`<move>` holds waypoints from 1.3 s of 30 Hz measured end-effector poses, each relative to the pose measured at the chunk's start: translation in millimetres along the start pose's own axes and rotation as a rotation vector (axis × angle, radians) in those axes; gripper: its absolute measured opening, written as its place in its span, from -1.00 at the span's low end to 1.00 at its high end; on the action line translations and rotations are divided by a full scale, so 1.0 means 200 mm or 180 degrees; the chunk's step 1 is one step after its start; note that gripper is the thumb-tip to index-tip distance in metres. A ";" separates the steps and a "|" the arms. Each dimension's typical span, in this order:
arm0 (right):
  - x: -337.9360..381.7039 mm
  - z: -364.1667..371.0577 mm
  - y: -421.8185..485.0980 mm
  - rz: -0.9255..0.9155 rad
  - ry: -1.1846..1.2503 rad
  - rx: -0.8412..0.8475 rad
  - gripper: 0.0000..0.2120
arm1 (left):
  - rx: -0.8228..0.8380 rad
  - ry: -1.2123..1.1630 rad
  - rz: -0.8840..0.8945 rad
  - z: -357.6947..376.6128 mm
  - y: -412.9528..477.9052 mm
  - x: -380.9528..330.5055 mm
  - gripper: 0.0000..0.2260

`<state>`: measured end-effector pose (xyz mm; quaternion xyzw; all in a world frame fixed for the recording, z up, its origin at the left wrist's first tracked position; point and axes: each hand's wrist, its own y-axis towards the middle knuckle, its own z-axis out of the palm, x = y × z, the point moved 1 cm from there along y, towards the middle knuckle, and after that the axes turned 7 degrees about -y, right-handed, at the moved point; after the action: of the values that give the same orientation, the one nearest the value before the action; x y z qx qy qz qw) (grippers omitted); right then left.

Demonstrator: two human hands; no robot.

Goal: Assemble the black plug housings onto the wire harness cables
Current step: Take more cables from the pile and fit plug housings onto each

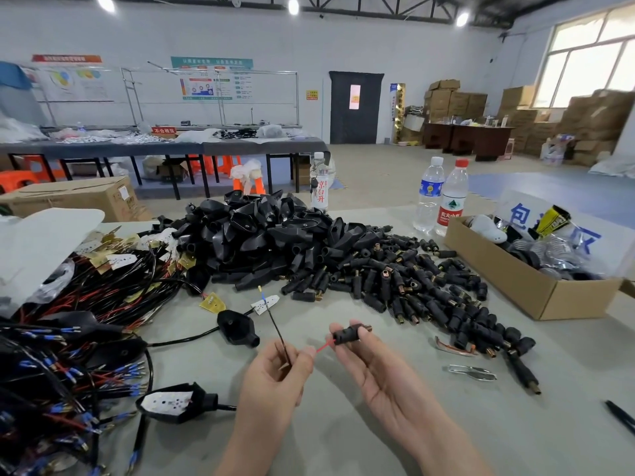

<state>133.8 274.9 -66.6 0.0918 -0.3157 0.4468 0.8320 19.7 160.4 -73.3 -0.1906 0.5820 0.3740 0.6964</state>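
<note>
My right hand (374, 365) pinches a small black plug housing (347, 334) with a brass tip, just above the table. A red wire (324, 345) runs from its rear end to my left hand (275, 376). My left hand pinches that red wire together with a thin black wire (279, 333), whose blue-sleeved end points up and away. The cable leads left to a black teardrop housing (237, 327) lying on the table.
A heap of black teardrop covers (261, 231) and a spread of small black plugs (412, 286) fill the table's middle. Tangled harnesses (68, 338) lie at left. A cardboard box (536, 286) sits at right, water bottles (443, 197) behind, metal clips (472, 372) near my right hand.
</note>
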 end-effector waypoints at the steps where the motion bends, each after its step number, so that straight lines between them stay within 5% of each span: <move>1: -0.01 0.00 0.00 0.0015 -0.0109 0.0019 -0.66 | -0.0013 0.0112 0.0059 0.00 0.00 0.01 -0.69; 10: -0.07 0.02 0.00 0.0042 -0.0698 -0.0184 -0.69 | -0.0047 0.0522 0.0302 -0.01 -0.02 0.01 -0.83; 31: -0.06 -0.02 0.03 0.0075 -0.0293 -0.0425 -0.70 | 0.0299 -0.1819 -0.0508 -0.05 0.03 -0.12 -0.75; 35: -0.06 -0.02 0.04 0.0082 -0.0339 -0.0413 -0.70 | 0.0209 -0.1454 -0.0366 -0.09 0.03 -0.11 -0.79; 39: -0.06 -0.02 0.03 0.0108 -0.0323 -0.0329 -0.65 | 0.0268 0.0092 0.0254 -0.11 0.02 -0.09 -0.88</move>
<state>125.2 272.5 -76.7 0.0660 -0.3816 0.4387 0.8109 1.9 141.7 -61.6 -0.1431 0.6144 0.3738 0.6799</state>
